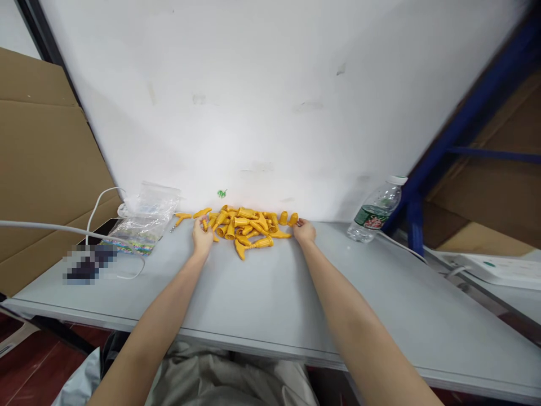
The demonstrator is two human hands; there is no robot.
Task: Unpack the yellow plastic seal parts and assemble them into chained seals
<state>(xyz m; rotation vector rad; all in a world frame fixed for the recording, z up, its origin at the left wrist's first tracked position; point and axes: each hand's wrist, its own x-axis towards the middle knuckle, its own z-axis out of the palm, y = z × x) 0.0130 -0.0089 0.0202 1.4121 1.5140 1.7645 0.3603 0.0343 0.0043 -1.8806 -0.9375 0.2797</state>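
A heap of several small yellow plastic parts (245, 225) lies at the far edge of a grey table (270, 299), against a white wall. My left hand (202, 237) rests palm down at the heap's left side, fingers stretched onto the nearest parts. My right hand (304, 230) lies at the heap's right end, fingers touching the outermost yellow pieces. Both arms reach straight forward across the table. Neither hand appears to grip anything.
A clear plastic bag (146, 221) with colourful contents lies left of the heap. A white cable (63, 228) runs across the left side to a blurred dark object (87, 265). A plastic water bottle (376, 210) leans at right. Cardboard stands at left, a blue frame at right.
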